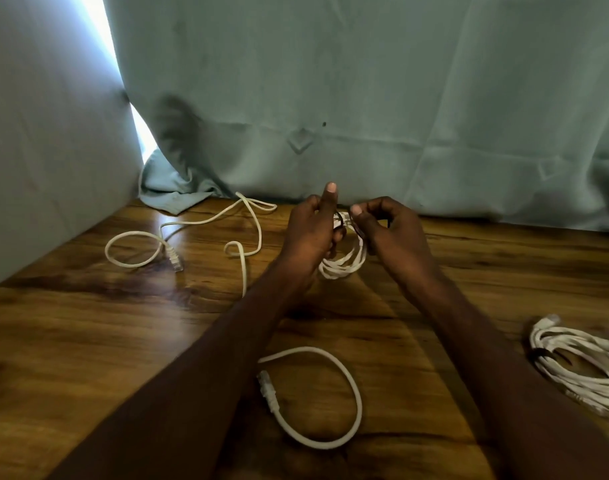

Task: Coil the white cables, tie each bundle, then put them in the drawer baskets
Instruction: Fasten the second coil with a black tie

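A pale green curtain (365,98) hangs behind the wooden table (88,341).

**Dim room, one bright slit of daylight**

The only strong light comes through a gap (102,32) between the curtain (365,98) and the wall at upper left, blown out to white. It lays a soft sheen on the wooden table (88,323) toward the left. The forearms lie in deep shadow, nearly featureless. Edges bow with wide-angle distortion, and the coiled cable (583,362) at far right is smeared and soft.
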